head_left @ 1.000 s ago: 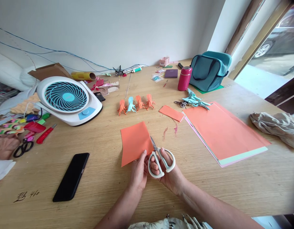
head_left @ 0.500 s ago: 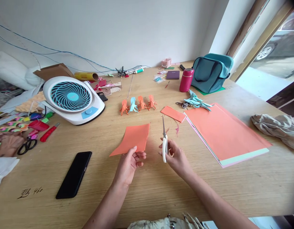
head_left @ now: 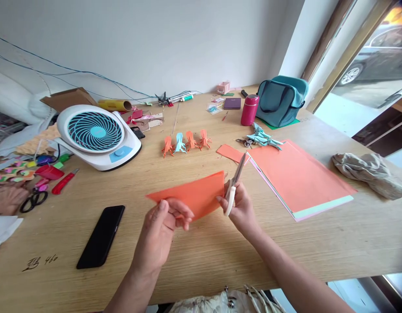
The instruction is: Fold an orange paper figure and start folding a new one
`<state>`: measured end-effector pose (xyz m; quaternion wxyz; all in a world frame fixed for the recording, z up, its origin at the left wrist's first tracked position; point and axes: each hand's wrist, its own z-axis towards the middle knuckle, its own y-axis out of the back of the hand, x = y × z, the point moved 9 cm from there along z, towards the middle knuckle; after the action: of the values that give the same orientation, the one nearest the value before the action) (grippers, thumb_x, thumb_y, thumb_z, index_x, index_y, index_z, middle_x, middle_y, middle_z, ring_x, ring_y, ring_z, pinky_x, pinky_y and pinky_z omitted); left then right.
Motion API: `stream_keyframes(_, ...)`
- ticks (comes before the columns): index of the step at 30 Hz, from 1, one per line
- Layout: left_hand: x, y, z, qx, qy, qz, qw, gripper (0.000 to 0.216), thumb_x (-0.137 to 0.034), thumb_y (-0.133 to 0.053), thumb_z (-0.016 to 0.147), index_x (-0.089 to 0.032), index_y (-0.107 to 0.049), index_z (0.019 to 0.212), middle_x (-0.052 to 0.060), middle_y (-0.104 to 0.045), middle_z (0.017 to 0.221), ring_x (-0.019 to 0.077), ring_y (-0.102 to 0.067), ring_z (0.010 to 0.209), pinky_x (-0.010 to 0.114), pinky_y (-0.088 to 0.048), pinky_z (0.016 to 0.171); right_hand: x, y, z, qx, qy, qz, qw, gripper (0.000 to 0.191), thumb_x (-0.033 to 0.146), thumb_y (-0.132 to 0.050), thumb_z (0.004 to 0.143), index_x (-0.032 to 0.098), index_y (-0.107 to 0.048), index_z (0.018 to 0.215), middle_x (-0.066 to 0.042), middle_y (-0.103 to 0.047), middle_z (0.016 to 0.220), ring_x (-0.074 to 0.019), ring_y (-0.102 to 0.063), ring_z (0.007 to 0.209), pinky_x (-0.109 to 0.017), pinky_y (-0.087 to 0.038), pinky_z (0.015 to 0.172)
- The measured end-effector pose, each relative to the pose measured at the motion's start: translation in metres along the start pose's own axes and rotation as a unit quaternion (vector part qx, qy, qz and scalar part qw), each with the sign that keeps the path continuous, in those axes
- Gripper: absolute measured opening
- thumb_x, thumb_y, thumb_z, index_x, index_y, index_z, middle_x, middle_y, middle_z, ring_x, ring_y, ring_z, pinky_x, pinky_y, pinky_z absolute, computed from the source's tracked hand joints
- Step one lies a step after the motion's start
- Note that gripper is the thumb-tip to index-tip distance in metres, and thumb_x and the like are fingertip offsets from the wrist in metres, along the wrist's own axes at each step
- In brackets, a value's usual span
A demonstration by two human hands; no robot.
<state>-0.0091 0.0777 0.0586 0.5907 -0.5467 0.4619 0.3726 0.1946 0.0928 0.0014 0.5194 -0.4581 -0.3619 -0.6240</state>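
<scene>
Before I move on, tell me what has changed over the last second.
The white-handled scissors, open at the edge of the orange sheet a second ago, now point up and right in the right hand. The orange sheet has tilted, its right edge brought over to the right hand; whether the left hand has let go is unclear. The four folded-paper figures, smartphone and fan stayed put.

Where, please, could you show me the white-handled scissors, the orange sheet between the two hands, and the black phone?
White-handled scissors [head_left: 237,174]: head view, on the blades near the handle.
Orange sheet [head_left: 202,194]: head view, mid-surface.
Black phone [head_left: 101,237]: head view, middle of its upper face.
</scene>
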Motion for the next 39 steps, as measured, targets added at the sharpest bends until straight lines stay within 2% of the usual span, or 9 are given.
stream_keyframes(4, -0.026, 0.041, 0.007, -0.158, -0.179, 0.138, 0.961, 0.03, -0.037, -0.082, 0.074, -0.022, -0.068, 0.095, 0.0, -0.064, 0.093, 0.0127, -0.058, 0.087, 0.019, -0.049, 0.074, -0.015, 0.011, 0.009, -0.04, -0.106, 0.136, 0.984, 0.035, 0.039, -0.079, 0.073, 0.026, -0.053, 0.093, 0.002, -0.058, 0.085, -0.0165, -0.051, 0.075, -0.03, -0.044, 0.068)
stream_keyframes(8, 0.012, 0.023, 0.027, -0.022, -0.025, 0.151, 0.988, 0.069, -0.046, -0.086, 0.067, -0.022, -0.062, 0.127, 0.01, -0.063, 0.128, 0.0265, -0.057, 0.121, 0.029, -0.049, 0.094, -0.024, 0.015, 0.011, -0.052, -0.166, 0.163, 0.971, 0.041, 0.044, -0.083, 0.068, 0.025, -0.055, 0.093, -0.001, -0.062, 0.092, -0.0182, -0.054, 0.08, -0.031, -0.046, 0.069)
stream_keyframes(10, 0.033, 0.007, 0.029, 0.051, 0.065, 0.119, 0.989, 0.063, -0.048, -0.084, 0.069, -0.018, -0.067, 0.122, 0.014, -0.069, 0.122, 0.03, -0.062, 0.116, 0.033, -0.051, 0.093, -0.027, 0.015, 0.01, -0.052, -0.176, 0.162, 0.97, 0.042, 0.044, -0.083, 0.067, 0.025, -0.056, 0.093, -0.001, -0.062, 0.092, -0.019, -0.056, 0.082, -0.032, -0.047, 0.072)
stream_keyframes(13, 0.054, 0.002, 0.032, 0.061, 0.138, 0.105, 0.983, 0.046, -0.04, -0.086, 0.068, -0.014, -0.076, 0.104, 0.013, -0.076, 0.107, 0.0292, -0.069, 0.102, 0.034, -0.054, 0.086, -0.03, 0.017, 0.01, -0.058, -0.18, 0.153, 0.97, 0.043, 0.045, -0.082, 0.067, 0.024, -0.055, 0.092, -0.001, -0.061, 0.09, -0.0185, -0.055, 0.081, -0.031, -0.047, 0.071)
stream_keyframes(20, 0.082, 0.01, 0.06, 0.025, 0.148, 0.08, 0.985, 0.043, -0.037, -0.088, 0.066, -0.015, -0.078, 0.101, 0.01, -0.078, 0.104, 0.0249, -0.071, 0.099, 0.035, -0.054, 0.091, -0.036, 0.027, 0.015, -0.085, -0.181, 0.142, 0.97, 0.045, 0.043, -0.084, 0.064, 0.024, -0.054, 0.091, 0.002, -0.056, 0.08, -0.014, -0.049, 0.07, -0.027, -0.042, 0.062)
stream_keyframes(26, 0.089, 0.022, 0.077, -0.038, 0.141, 0.039, 0.988, 0.046, -0.037, -0.09, 0.062, -0.014, -0.077, 0.099, 0.011, -0.078, 0.105, 0.024, -0.071, 0.101, 0.033, -0.053, 0.092, -0.065, 0.016, 0.005, -0.038, -0.277, 0.092, 0.956, 0.052, 0.043, -0.088, 0.056, 0.022, -0.054, 0.088, 0.006, -0.055, 0.067, -0.0106, -0.045, 0.057, -0.024, -0.034, 0.051)
stream_keyframes(31, 0.1, 0.022, 0.073, 0.03, 0.21, -0.051, 0.976, 0.052, -0.048, -0.086, 0.066, -0.014, -0.074, 0.103, 0.014, -0.076, 0.108, 0.029, -0.071, 0.102, 0.037, -0.057, 0.086, -0.073, 0.019, 0.004, -0.042, -0.305, 0.081, 0.948, 0.051, 0.043, -0.087, 0.055, 0.021, -0.053, 0.087, 0.008, -0.053, 0.061, -0.0096, -0.043, 0.052, -0.023, -0.032, 0.048)
stream_keyframes(35, 0.098, 0.007, 0.06, 0.125, 0.198, -0.131, 0.963, 0.064, -0.054, -0.087, 0.062, -0.017, -0.07, 0.112, 0.017, -0.069, 0.124, 0.0337, -0.067, 0.11, 0.041, -0.058, 0.084, -0.072, 0.025, 0.005, -0.055, -0.316, 0.096, 0.942, 0.05, 0.041, -0.087, 0.056, 0.021, -0.054, 0.088, 0.006, -0.057, 0.065, -0.0108, -0.049, 0.054, -0.024, -0.036, 0.049)
stream_keyframes(39, 0.111, -0.011, 0.049, 0.114, 0.204, -0.143, 0.962, 0.067, -0.041, -0.091, 0.06, -0.02, -0.065, 0.119, 0.013, -0.07, 0.118, 0.0319, -0.066, 0.111, 0.038, -0.058, 0.08, -0.075, 0.026, 0.005, -0.054, -0.324, 0.108, 0.938, 0.05, 0.04, -0.088, 0.055, 0.021, -0.054, 0.087, 0.004, -0.06, 0.067, -0.0127, -0.053, 0.056, -0.025, -0.039, 0.05)
